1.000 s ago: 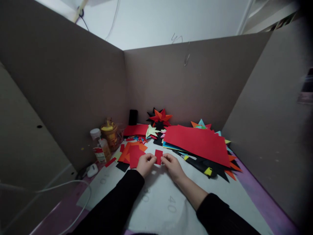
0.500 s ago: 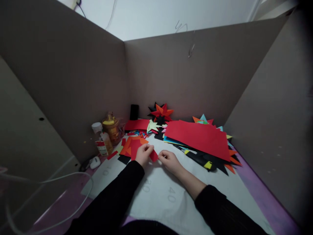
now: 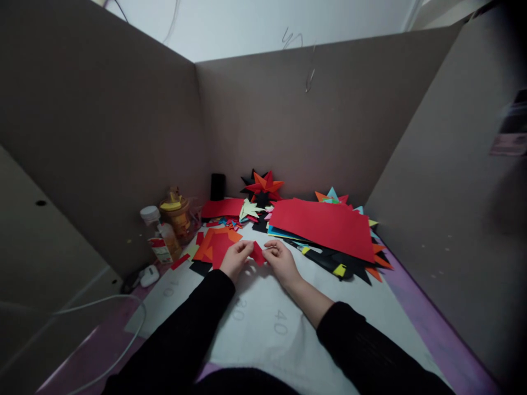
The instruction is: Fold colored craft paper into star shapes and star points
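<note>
Between my two hands is a small piece of red paper, held just above the white sheet on the table. My left hand pinches its left edge between thumb and fingers. At the opposite edge, the thumb and fingertips of my right hand close on the paper, the other fingers curled. Beside my left hand lie orange paper pieces and a red paper piece. Right of my right hand is a black and yellow cutter.
Large red sheets lie over other coloured paper at the right. Folded paper stars stand at the back beside a black phone-like object. At left are a bottle, a brown jar, a white earphone case and a cable.
My right hand has come up to the paper's right edge, and the red piece is now held between both hands. The whole view has shifted slightly.
</note>
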The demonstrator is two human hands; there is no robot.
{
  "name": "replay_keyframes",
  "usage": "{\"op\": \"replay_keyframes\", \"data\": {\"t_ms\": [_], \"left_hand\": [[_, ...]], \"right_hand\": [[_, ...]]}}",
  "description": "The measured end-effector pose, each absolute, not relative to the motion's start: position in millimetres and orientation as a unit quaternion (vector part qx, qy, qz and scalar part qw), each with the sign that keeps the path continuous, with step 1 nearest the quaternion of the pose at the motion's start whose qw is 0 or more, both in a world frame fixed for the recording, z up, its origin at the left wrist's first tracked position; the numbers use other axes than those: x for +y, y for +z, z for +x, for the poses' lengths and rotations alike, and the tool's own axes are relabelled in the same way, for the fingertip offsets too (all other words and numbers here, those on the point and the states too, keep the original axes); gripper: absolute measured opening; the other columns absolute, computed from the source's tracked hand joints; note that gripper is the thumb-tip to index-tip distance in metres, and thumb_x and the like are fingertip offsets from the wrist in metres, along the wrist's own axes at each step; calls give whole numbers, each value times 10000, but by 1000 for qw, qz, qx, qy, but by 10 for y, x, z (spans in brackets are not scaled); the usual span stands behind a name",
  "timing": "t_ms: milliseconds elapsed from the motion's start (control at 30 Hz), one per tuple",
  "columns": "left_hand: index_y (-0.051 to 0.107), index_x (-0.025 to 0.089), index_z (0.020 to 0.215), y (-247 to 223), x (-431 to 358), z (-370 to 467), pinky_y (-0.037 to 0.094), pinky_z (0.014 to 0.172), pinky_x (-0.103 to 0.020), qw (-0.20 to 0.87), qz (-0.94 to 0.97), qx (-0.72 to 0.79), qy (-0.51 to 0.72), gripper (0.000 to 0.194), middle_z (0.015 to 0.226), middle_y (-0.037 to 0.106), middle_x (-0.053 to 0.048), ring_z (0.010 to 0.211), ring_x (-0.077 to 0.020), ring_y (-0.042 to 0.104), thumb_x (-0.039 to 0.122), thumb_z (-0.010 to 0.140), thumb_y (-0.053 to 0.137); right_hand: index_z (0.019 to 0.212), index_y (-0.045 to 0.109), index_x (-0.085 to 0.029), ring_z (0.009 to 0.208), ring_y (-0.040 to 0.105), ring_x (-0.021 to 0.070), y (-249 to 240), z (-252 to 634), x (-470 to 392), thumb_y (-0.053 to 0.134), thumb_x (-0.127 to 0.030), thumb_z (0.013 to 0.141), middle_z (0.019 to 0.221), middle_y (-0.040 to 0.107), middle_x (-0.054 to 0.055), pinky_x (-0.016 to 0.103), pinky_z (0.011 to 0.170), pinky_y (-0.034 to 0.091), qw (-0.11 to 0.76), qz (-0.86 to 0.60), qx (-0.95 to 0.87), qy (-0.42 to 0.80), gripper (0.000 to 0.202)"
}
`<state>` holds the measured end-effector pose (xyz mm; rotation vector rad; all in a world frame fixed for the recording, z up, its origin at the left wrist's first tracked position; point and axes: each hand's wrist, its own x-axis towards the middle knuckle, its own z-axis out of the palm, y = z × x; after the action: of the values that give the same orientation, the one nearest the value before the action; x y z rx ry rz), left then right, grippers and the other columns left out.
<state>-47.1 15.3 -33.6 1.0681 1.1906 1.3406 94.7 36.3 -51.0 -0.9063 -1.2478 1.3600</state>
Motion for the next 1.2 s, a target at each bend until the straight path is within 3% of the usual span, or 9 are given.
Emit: {"op": "replay_keyframes", "data": {"t_ms": [200, 1200], "left_hand": [[606, 114, 687, -306, 143, -507, 326, 466, -190, 516, 480, 492, 511, 354, 551, 552, 7, 460, -67, 448, 434, 621, 741], [632, 103, 743, -384, 167, -503, 326, 459, -188, 530, 497, 486, 485, 388, 549, 561, 15, 453, -68, 445, 471, 650, 711]], "right_hand": [[793, 486, -206, 449, 497, 105, -572, 1003, 445, 663, -320, 642, 546, 560, -62, 227, 479, 377, 547, -388, -467, 576, 259], [749, 513, -193, 474, 475, 94, -536, 981, 402, 612, -227, 625, 548, 561, -60, 218, 498, 347, 504, -337, -498, 620, 162]]}}
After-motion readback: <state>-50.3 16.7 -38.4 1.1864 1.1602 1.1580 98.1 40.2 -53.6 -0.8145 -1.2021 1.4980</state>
